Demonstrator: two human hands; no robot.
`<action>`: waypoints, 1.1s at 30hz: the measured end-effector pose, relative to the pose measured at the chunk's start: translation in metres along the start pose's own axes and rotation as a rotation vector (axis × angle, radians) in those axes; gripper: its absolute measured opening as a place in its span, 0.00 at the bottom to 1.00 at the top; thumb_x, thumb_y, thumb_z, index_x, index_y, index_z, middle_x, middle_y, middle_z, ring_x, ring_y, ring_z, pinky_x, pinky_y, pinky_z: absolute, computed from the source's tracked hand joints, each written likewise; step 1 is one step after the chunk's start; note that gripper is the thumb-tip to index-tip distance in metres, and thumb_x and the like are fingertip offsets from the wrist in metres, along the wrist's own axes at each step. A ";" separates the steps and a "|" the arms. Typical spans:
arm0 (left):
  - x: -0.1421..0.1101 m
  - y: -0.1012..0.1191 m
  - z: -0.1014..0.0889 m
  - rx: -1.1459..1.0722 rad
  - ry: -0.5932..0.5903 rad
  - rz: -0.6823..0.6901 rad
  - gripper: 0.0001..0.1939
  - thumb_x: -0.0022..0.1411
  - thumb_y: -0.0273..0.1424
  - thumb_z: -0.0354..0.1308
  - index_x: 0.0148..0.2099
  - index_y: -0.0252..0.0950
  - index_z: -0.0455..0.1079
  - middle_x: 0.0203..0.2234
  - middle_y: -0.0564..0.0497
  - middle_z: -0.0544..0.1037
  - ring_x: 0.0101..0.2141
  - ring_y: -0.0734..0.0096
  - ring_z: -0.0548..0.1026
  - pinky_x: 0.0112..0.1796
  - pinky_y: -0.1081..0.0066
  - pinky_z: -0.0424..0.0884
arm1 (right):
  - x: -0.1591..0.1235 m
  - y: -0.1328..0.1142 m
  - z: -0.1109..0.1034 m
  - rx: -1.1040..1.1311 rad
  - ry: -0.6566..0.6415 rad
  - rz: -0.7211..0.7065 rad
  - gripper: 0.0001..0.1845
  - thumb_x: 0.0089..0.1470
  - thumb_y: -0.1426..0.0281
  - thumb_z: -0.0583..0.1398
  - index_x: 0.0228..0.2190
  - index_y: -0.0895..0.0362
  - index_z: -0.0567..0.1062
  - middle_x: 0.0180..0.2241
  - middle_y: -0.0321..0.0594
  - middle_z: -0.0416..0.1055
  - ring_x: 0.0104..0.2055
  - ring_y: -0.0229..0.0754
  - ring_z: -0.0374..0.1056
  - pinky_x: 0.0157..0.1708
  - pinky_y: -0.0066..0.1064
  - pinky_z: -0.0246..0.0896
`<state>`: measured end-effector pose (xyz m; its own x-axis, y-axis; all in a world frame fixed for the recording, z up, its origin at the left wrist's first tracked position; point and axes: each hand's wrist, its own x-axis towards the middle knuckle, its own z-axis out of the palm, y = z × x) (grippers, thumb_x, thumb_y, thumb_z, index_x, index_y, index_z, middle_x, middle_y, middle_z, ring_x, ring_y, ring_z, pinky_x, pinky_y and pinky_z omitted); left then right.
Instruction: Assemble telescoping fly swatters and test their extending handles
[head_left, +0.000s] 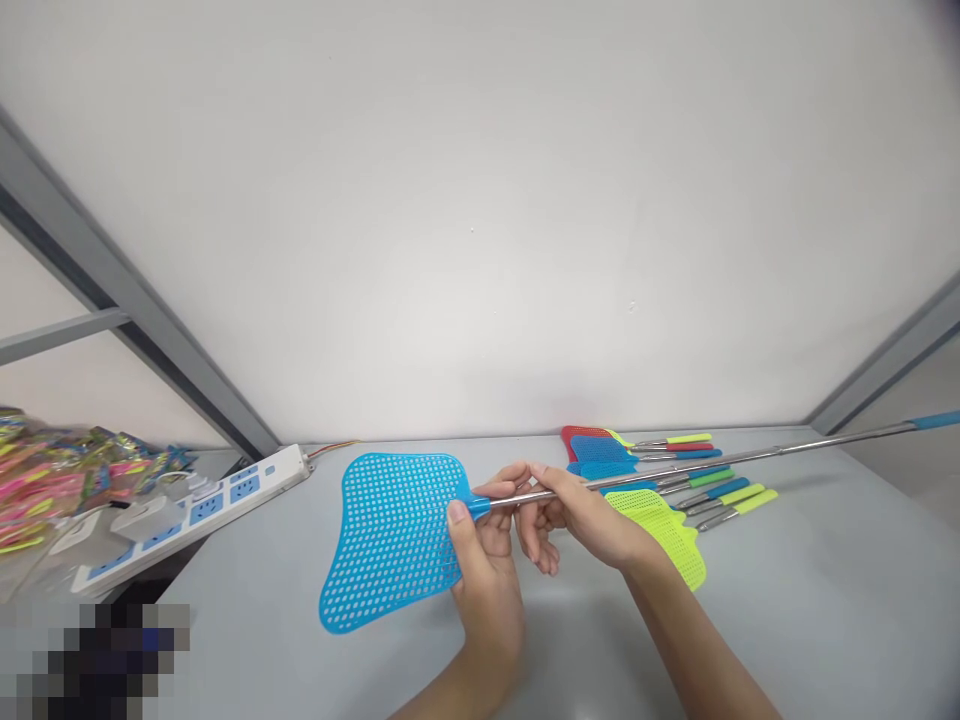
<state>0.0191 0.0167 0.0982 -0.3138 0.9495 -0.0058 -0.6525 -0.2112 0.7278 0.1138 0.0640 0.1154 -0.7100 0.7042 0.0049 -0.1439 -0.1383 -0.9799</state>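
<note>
I hold a blue fly swatter [390, 540] over the grey table [825, 600]. Its mesh head points left and its telescopic metal rod [750, 456] is pulled out far to the right, ending in a blue grip at the frame edge. My left hand [487, 570] pinches the neck where the head meets the rod, thumb on top. My right hand [577, 515] is closed round the rod just right of that.
A pile of collapsed swatters [652, 480] in red, blue and yellow-green lies behind my right hand. A white and blue power strip [195, 505] sits at the left, with packaged colourful items [60, 475] beyond it. A white wall stands behind the table.
</note>
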 end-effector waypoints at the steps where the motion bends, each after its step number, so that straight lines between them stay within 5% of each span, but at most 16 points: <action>1: 0.000 0.000 0.000 -0.002 -0.001 -0.001 0.21 0.58 0.43 0.40 0.33 0.34 0.67 0.37 0.44 0.73 0.36 0.63 0.72 0.24 0.72 0.69 | 0.000 0.000 0.000 -0.004 0.001 0.002 0.29 0.55 0.59 0.39 0.25 0.63 0.72 0.14 0.37 0.64 0.14 0.33 0.59 0.17 0.26 0.54; 9: 0.000 -0.005 -0.002 -0.031 -0.029 -0.054 0.22 0.57 0.45 0.40 0.37 0.34 0.67 0.36 0.44 0.74 0.35 0.63 0.71 0.21 0.74 0.68 | 0.001 0.001 -0.001 0.020 -0.041 -0.005 0.29 0.55 0.58 0.39 0.23 0.63 0.70 0.13 0.36 0.64 0.13 0.33 0.59 0.16 0.25 0.53; 18: -0.002 -0.006 0.000 0.012 0.022 -0.065 0.22 0.55 0.47 0.40 0.33 0.35 0.67 0.25 0.48 0.75 0.20 0.71 0.70 0.15 0.76 0.62 | 0.003 0.006 0.000 -0.006 -0.098 -0.013 0.41 0.53 0.52 0.30 0.19 0.64 0.71 0.13 0.39 0.64 0.12 0.32 0.57 0.15 0.25 0.52; 33: -0.004 -0.013 0.000 0.120 0.117 -0.097 0.26 0.54 0.49 0.41 0.32 0.32 0.68 0.08 0.56 0.61 0.11 0.77 0.60 0.13 0.77 0.55 | 0.005 0.004 0.004 0.019 -0.076 -0.006 0.35 0.54 0.54 0.35 0.19 0.63 0.69 0.14 0.38 0.64 0.14 0.32 0.59 0.16 0.24 0.52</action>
<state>0.0295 0.0154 0.0889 -0.3362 0.9290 -0.1547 -0.5991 -0.0843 0.7962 0.1071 0.0640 0.1121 -0.7592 0.6503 0.0263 -0.1607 -0.1481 -0.9758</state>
